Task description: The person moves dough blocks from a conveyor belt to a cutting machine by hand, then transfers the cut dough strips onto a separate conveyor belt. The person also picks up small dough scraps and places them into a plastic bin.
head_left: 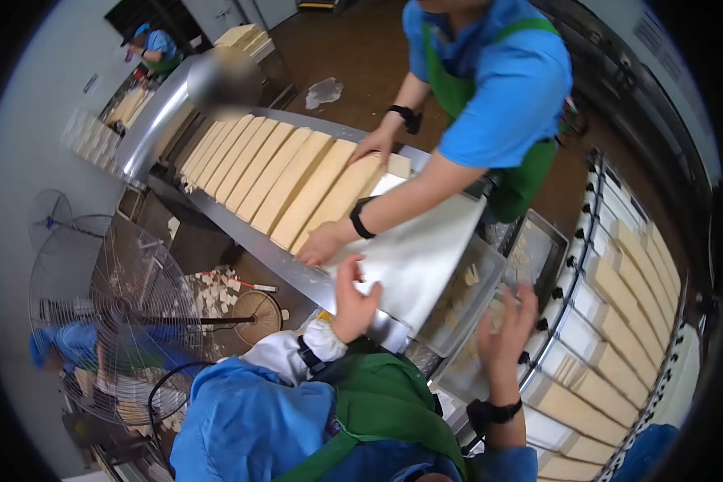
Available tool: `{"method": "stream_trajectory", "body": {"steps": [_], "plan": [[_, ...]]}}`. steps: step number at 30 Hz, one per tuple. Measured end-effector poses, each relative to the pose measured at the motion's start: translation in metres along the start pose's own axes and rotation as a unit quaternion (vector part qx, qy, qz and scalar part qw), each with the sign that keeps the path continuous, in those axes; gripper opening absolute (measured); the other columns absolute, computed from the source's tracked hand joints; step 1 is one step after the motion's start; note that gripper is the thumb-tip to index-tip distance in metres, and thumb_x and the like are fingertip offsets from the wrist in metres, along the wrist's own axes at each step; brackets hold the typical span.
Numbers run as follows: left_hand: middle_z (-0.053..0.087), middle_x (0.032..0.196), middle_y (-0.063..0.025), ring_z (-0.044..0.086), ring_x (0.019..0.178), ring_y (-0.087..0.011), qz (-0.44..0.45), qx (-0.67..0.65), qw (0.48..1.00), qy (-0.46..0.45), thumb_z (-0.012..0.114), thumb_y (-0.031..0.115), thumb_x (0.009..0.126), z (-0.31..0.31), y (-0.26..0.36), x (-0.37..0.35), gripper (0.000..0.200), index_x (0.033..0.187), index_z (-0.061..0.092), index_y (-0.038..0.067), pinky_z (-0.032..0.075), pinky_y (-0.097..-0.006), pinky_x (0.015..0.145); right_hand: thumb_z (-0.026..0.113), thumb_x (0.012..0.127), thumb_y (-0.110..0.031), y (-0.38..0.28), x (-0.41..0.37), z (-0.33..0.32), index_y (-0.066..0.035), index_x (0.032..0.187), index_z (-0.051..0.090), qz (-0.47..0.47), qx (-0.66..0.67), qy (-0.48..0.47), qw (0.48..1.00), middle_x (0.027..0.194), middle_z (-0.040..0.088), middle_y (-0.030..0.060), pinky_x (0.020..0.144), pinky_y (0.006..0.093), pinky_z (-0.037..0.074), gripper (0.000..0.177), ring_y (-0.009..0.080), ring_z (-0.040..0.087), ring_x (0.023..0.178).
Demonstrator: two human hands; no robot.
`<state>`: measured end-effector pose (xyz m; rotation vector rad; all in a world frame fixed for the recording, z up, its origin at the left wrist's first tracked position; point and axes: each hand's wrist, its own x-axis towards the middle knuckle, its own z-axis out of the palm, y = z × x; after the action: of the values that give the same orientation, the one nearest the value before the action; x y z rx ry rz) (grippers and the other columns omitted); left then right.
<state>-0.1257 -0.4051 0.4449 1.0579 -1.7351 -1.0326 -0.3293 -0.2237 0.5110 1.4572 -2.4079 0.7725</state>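
Note:
My left hand (353, 304) is raised over the near edge of a white conveyor belt (409, 249), thumb and fingers apart and nothing between them. Farther right, my right hand (507, 325) is held up above grey trays (450, 309) of pale scraps, its fingers spread and empty. Long cream-coloured slabs (285, 181) lie side by side on the belt, coming from a metal machine. Across from me, a co-worker grips the ends of the nearest slab (341, 201) with both hands. My left hand is close to that co-worker's nearer hand, apart from the slab.
A rack (574, 313) at the right holds several cream slabs on white trays. A large caged fan (116, 301) stands at the left, near scattered pale pieces (215, 293) and a round stool-like base (257, 313). Other people in blue are farther off at the left.

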Motion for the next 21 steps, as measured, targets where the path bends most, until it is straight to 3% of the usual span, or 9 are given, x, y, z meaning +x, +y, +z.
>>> {"method": "stream_trajectory", "body": {"steps": [3,4,6,9,12,14,16,17,21], "plan": [[0.045,0.086,-0.0093,0.045,0.079,-0.0219,-0.071,0.059,0.988,0.122,0.062,0.001,0.067,-0.051,-0.059,0.023,0.049,0.114,0.05,0.003,0.042,-0.034,0.072,0.068,0.075,-0.007,-0.086,0.07,0.05,0.002,0.115,0.057,-0.145,0.183,-0.029,0.972,0.125,0.051,0.0245,0.099,0.0503,0.041,0.043,0.0436,0.049,0.117],[0.044,0.085,-0.0097,0.045,0.079,-0.0226,-0.141,0.107,0.976,0.13,0.06,0.001,0.067,-0.068,-0.084,0.034,0.047,0.113,0.048,0.003,0.042,-0.0355,0.072,0.068,0.075,-0.008,-0.109,0.088,0.073,0.002,0.116,0.057,-0.174,0.217,-0.055,0.959,0.124,0.051,0.0252,0.098,0.0506,0.042,0.043,0.0439,0.05,0.116],[0.05,0.09,-0.0141,0.049,0.082,-0.0277,-0.173,0.11,0.965,0.164,0.063,0.005,0.068,-0.095,-0.141,0.054,0.052,0.117,0.047,0.002,0.043,-0.0386,0.074,0.065,0.081,-0.016,-0.157,0.131,0.12,0.003,0.125,0.051,-0.197,0.25,-0.146,0.937,0.126,0.049,0.026,0.101,0.0473,0.04,0.05,0.0428,0.048,0.118],[0.058,0.096,-0.0206,0.057,0.087,-0.0355,-0.188,0.227,0.952,0.079,0.068,0.015,0.071,-0.126,-0.166,0.084,0.065,0.129,0.042,0.005,0.047,-0.0422,0.077,0.066,0.084,-0.024,-0.198,0.183,0.215,0.008,0.132,0.04,-0.16,0.258,-0.199,0.932,0.132,0.044,0.0291,0.104,0.0466,0.038,0.064,0.0448,0.044,0.123],[0.062,0.098,-0.0239,0.062,0.088,-0.04,-0.247,0.173,0.952,-0.047,0.071,0.028,0.072,-0.142,-0.192,0.091,0.081,0.14,0.032,0.009,0.05,-0.0442,0.077,0.063,0.086,-0.031,-0.203,0.228,0.321,0.009,0.138,0.036,-0.103,0.124,-0.24,0.957,0.141,0.037,0.0291,0.112,0.0458,0.029,0.071,0.0419,0.035,0.133],[0.066,0.097,-0.023,0.066,0.085,-0.0371,-0.253,0.172,0.945,-0.111,0.074,0.034,0.071,-0.152,-0.177,0.101,0.094,0.146,0.022,0.013,0.053,-0.0422,0.076,0.059,0.088,-0.037,-0.195,0.247,0.377,0.007,0.142,0.031,-0.073,0.054,-0.243,0.966,0.148,0.032,0.0273,0.116,0.0444,0.021,0.075,0.0395,0.027,0.14],[0.065,0.103,-0.0213,0.067,0.082,-0.0306,-0.316,0.138,0.922,-0.173,0.077,0.031,0.07,-0.159,-0.169,0.11,0.098,0.148,0.022,0.011,0.053,-0.0378,0.075,0.058,0.088,-0.039,-0.187,0.25,0.406,0.007,0.143,0.03,-0.065,0.015,-0.241,0.968,0.148,0.033,0.0254,0.117,0.0452,0.018,0.077,0.0376,0.026,0.141],[0.068,0.087,-0.0158,0.067,0.073,-0.0281,-0.329,0.138,0.915,-0.187,0.078,0.033,0.07,-0.161,-0.167,0.113,0.099,0.149,0.021,0.011,0.054,-0.0366,0.069,0.057,0.089,-0.04,-0.183,0.247,0.416,0.007,0.144,0.029,-0.06,-0.003,-0.241,0.969,0.148,0.033,0.0244,0.118,0.0455,0.016,0.078,0.0367,0.025,0.142],[0.066,0.104,-0.0276,0.065,0.097,-0.0423,-0.351,0.104,0.9,-0.238,0.074,0.038,0.072,-0.163,-0.17,0.116,0.099,0.15,0.019,0.012,0.052,-0.0447,0.086,0.054,0.09,-0.042,-0.188,0.229,0.416,0.009,0.14,0.036,-0.055,-0.042,-0.226,0.972,0.147,0.037,0.024,0.116,0.0473,0.02,0.073,0.0364,0.029,0.139]]}}
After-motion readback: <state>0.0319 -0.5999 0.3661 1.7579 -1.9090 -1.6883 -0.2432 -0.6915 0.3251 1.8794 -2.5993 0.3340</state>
